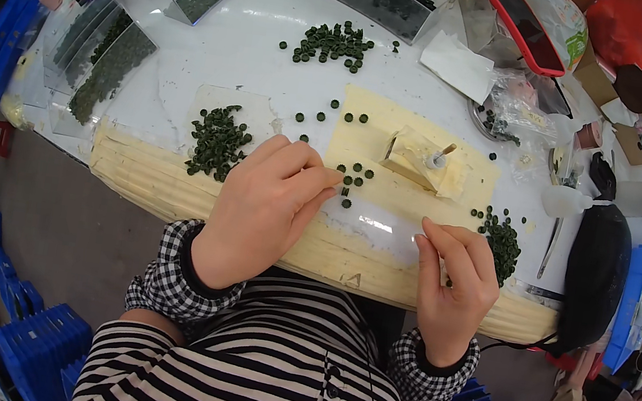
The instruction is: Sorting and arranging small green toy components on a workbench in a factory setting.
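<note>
My left hand [266,205] lies palm down on the white table [227,54], its fingertips reaching a small cluster of dark green round parts [354,176] on a yellow mat [412,144]. My right hand [454,283] rests at the table's front edge with fingers curled and thumb pressed to forefinger; whether a part sits between them I cannot tell. A pile of the same green parts [502,240] lies just right of it. A small cream block with a white peg [418,159] stands on the mat beyond both hands.
More green parts lie in a pile at the left [217,143] and another farther back [332,43]. Clear trays of parts [113,62] line the left and back. A black mask [597,267], plastic bags [510,104] and blue crates [35,336] surround the table.
</note>
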The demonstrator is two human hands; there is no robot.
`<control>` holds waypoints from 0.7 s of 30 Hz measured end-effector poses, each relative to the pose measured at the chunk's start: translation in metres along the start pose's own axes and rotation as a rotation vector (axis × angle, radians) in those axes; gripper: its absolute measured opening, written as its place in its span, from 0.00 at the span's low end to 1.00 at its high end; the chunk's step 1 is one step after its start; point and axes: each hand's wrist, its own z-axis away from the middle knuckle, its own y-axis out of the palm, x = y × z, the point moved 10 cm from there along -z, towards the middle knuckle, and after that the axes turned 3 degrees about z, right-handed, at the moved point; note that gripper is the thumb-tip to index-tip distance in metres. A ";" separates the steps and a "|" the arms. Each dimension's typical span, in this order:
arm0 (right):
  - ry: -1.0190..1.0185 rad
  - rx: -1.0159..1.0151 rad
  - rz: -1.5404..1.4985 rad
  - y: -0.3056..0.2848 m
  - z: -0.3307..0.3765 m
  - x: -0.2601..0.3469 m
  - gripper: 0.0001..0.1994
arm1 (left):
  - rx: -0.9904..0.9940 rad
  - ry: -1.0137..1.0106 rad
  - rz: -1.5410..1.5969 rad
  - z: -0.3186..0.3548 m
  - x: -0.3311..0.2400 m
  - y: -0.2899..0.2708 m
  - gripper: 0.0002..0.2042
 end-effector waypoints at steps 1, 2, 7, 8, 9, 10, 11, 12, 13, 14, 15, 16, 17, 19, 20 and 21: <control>0.016 0.005 -0.006 -0.003 0.001 -0.002 0.10 | 0.000 -0.008 -0.031 -0.002 0.001 0.003 0.08; 0.032 0.010 -0.013 -0.006 0.002 -0.005 0.10 | 0.001 -0.017 -0.062 -0.004 0.002 0.005 0.08; 0.163 -0.087 0.129 -0.046 0.008 -0.036 0.07 | -0.001 -0.017 -0.052 -0.005 0.006 0.005 0.05; 0.153 -0.093 0.178 -0.050 0.009 -0.038 0.06 | 0.006 -0.020 -0.050 -0.004 0.007 0.007 0.05; 0.170 -0.065 0.187 -0.050 0.011 -0.040 0.05 | 0.018 -0.037 -0.060 -0.004 0.008 0.008 0.05; 0.143 -0.028 0.211 -0.048 0.012 -0.039 0.06 | 0.014 -0.035 -0.059 -0.005 0.007 0.007 0.05; 0.115 0.010 0.234 -0.046 0.013 -0.037 0.06 | 0.010 -0.034 -0.059 -0.005 0.007 0.007 0.05; 0.087 0.048 0.257 -0.043 0.014 -0.035 0.06 | 0.005 -0.034 -0.059 -0.005 0.006 0.006 0.06; 0.092 0.058 0.264 -0.042 0.015 -0.035 0.06 | 0.005 -0.031 -0.063 -0.006 0.005 0.005 0.06; 0.097 0.068 0.271 -0.039 0.015 -0.034 0.06 | 0.004 -0.027 -0.068 -0.006 0.004 0.004 0.06; 0.101 0.079 0.277 -0.036 0.015 -0.034 0.06 | 0.003 -0.025 -0.073 -0.005 0.003 0.003 0.06; 0.097 0.072 0.287 -0.034 0.015 -0.034 0.06 | 0.014 -0.014 -0.030 -0.005 0.000 0.001 0.06; 0.094 0.064 0.297 -0.032 0.016 -0.034 0.06 | 0.025 -0.004 0.012 -0.005 -0.005 -0.002 0.06; 0.086 0.056 0.298 -0.029 0.015 -0.034 0.07 | 0.103 0.020 0.136 0.000 -0.012 0.002 0.07; 0.082 0.055 0.288 -0.027 0.014 -0.033 0.07 | 0.169 0.033 0.219 0.003 -0.017 0.007 0.07; 0.078 0.054 0.278 -0.026 0.014 -0.032 0.07 | 0.235 0.046 0.303 0.006 -0.021 0.012 0.07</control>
